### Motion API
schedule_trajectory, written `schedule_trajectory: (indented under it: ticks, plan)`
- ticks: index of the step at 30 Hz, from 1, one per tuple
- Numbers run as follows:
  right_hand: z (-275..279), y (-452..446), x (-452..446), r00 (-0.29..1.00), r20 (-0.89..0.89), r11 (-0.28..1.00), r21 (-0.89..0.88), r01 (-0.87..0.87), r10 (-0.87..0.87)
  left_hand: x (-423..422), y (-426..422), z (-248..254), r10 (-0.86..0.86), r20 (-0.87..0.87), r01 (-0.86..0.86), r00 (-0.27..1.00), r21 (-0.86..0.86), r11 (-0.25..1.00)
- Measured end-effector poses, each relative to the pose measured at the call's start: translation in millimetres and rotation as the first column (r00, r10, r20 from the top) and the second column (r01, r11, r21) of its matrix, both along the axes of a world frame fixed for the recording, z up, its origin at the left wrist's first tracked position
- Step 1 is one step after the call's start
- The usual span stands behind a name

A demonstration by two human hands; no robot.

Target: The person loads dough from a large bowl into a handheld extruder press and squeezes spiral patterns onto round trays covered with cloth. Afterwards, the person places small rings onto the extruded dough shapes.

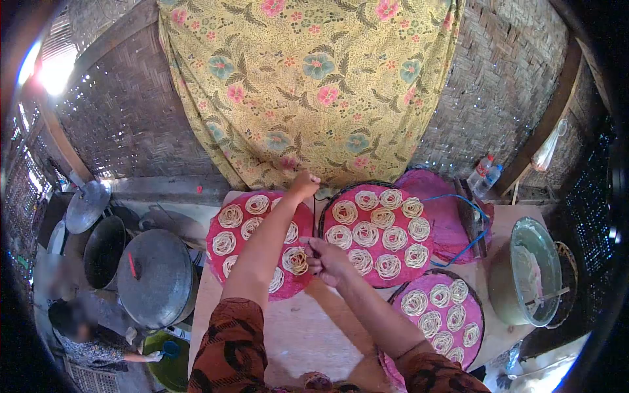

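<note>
My left hand (304, 185) is closed at the far edge of the left pink cloth (261, 221), beside the hanging curtain. My right hand (329, 263) has its fingers pressed together in the gap between that cloth and a round dark-rimmed tray (322, 216). What either hand holds is too small or hidden to make out. Pale noodle nests (224, 243) lie in rows on the left cloth, partly covered by my left forearm. Several more noodle nests (365, 233) rest on the tray's pink lining. A second lined tray (483, 314) with nests sits nearer me on the right.
On the right stand a green bucket (549, 311) with a stick in it and two plastic bottles (488, 178). A blue cord (473, 245) crosses pink cloth. To the left are a large lidded pot (156, 278), a dark wok (105, 252) and another person (92, 340).
</note>
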State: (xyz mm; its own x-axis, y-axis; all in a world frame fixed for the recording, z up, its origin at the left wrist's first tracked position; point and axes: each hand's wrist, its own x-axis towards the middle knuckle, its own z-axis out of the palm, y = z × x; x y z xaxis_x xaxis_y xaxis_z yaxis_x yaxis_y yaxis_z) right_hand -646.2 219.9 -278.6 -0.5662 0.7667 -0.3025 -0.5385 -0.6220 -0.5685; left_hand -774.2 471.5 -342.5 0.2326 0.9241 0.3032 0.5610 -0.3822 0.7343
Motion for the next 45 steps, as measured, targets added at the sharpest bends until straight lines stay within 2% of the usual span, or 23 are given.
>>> schedule_trajectory:
  ticks: [1,3,5,7,9,12,13,15,17,18,19,20,21,22,24,28,31,32,35,37,39,43,45]
  plan:
    - [-6,-8,-4,1.0,0.005,1.0,0.0,0.005,-0.005,0,-1,2,-0.005,0.005,0.005,1.0,0.001,1.0]
    - [-20,-28,-16,0.878,0.459,0.952,0.305,-0.015,-0.133,-1,-7,8,0.104,-0.202,-0.11,0.974,-0.014,0.994]
    - [-19,-49,-18,0.827,0.54,0.912,0.401,-0.087,-0.159,-6,-9,0,0.097,-0.18,-0.088,0.979,0.055,0.995]
    - [0,-77,-18,0.538,0.712,0.762,0.621,-0.184,-0.451,-7,-12,-7,0.087,-0.16,-0.068,0.983,0.12,0.99]
    - [24,-89,-18,0.563,0.766,0.896,0.434,-0.096,-0.31,-6,-18,-7,0.017,-0.523,-0.045,0.852,-0.041,0.998]
    - [-39,-86,-9,0.413,0.683,0.664,0.716,-0.216,-0.602,1,-46,16,-0.041,-0.586,0.028,0.81,-0.03,0.999]
    - [-61,-84,-7,0.251,0.563,0.387,0.769,-0.509,-0.787,3,-53,23,-0.043,-0.584,0.028,0.811,-0.035,0.999]
    - [-70,-93,-4,0.164,0.36,0.11,0.629,-0.77,-0.918,3,-63,36,0.036,-0.584,-0.078,0.811,-0.047,0.996]
    - [-54,-104,-6,0.276,0.61,0.366,0.715,-0.595,-0.743,-4,-65,38,0.307,-0.633,-0.078,0.71,0.363,0.928]
    - [-17,-115,-11,-0.036,0.724,0.407,0.345,-0.845,-0.689,-9,-74,53,0.192,-0.599,-0.083,0.778,0.206,0.975]
    - [-46,-122,-10,0.24,0.735,0.563,0.652,-0.508,-0.634,-14,-84,70,0.099,-0.54,-0.089,0.836,0.046,0.995]
    - [-73,-128,-8,0.524,0.521,0.592,0.805,-0.04,-0.674,-20,-98,94,-0.012,-0.537,-0.033,0.844,-0.075,0.997]
    - [-1,-143,13,0.351,0.632,0.522,0.772,-0.364,-0.691,-28,-115,106,-0.029,-0.48,0.014,0.877,-0.036,0.999]
    - [12,-155,28,0.359,0.658,0.549,0.752,-0.365,-0.662,-35,-136,121,-0.043,-0.419,0.055,0.907,0.017,0.998]
    - [24,-173,49,0.539,0.82,0.56,0.542,-0.626,-0.191,-54,-187,155,-0.132,-0.415,0.177,0.9,0.072,0.982]
    - [30,-224,56,0.516,0.853,0.302,0.513,-0.803,-0.079,-96,-308,180,-0.372,-0.374,0.453,0.85,0.157,0.877]
    - [23,-230,43,0.518,0.837,0.432,0.539,-0.723,-0.179,-135,-377,192,-0.323,-0.479,0.394,0.816,0.054,0.917]
    - [43,-223,33,0.4,0.901,0.593,0.415,-0.69,-0.165,-151,-386,185,-0.287,-0.405,0.316,0.868,0.006,0.949]
    - [-17,-172,22,0.519,0.848,0.737,0.42,-0.529,-0.11,-190,-395,149,-0.095,-0.304,0.062,0.948,-0.117,0.991]
    - [-25,-152,7,0.728,0.672,0.861,0.446,-0.245,-0.14,-230,-380,96,0.074,0.164,-0.037,0.984,-0.217,0.976]
    - [-30,-157,-3,0.763,0.635,0.843,0.471,-0.259,-0.121,-267,-368,49,0.255,0.002,-0.247,0.967,-0.248,0.937]
    - [-14,-182,-8,0.724,0.689,0.792,0.463,-0.398,-0.039,-324,-333,-54,0.375,0.181,-0.29,0.909,-0.372,0.882]
    - [-17,-184,3,0.704,0.71,0.752,0.456,-0.476,0.015,-321,-329,-59,0.439,0.047,-0.396,0.897,-0.352,0.848]
